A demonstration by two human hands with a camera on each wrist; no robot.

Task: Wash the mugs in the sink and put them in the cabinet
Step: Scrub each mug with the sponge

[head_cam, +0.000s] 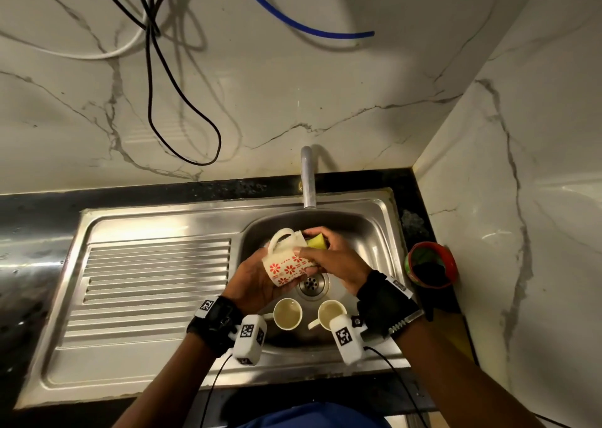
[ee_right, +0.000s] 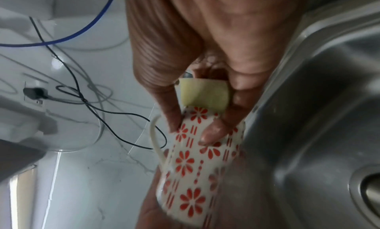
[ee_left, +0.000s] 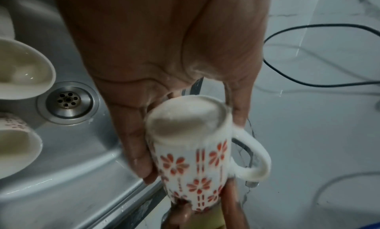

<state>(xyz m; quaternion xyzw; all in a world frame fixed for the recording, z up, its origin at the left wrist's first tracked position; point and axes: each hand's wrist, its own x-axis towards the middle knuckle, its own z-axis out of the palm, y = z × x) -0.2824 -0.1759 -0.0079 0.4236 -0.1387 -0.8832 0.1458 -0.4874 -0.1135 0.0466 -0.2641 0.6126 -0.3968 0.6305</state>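
Both forearms reach in over the sink (head_cam: 156, 228), wrists bent down, the hands meeting above the basin. The left hand (head_cam: 257, 281) cradles the flowered mug (head_cam: 286, 266) from below, its fingers curled round the body, the mug tipped on its side with the handle pointing away from the palm and its base toward the wrist. The right hand (head_cam: 332, 261) comes in from the other side, thumb lying on the mug's wall and fingers pinching a yellow sponge (head_cam: 317, 241) against the mouth end. Three mugs in all: the one held, and two more mugs (head_cam: 287, 313) standing upright in the basin just below the wrists, beside the drain (head_cam: 312, 285). One sponge, one tap (head_cam: 308, 179) beyond the fingers. The held mug is cream-white with red-orange flowers and dashed lines, and looks wet and soapy.
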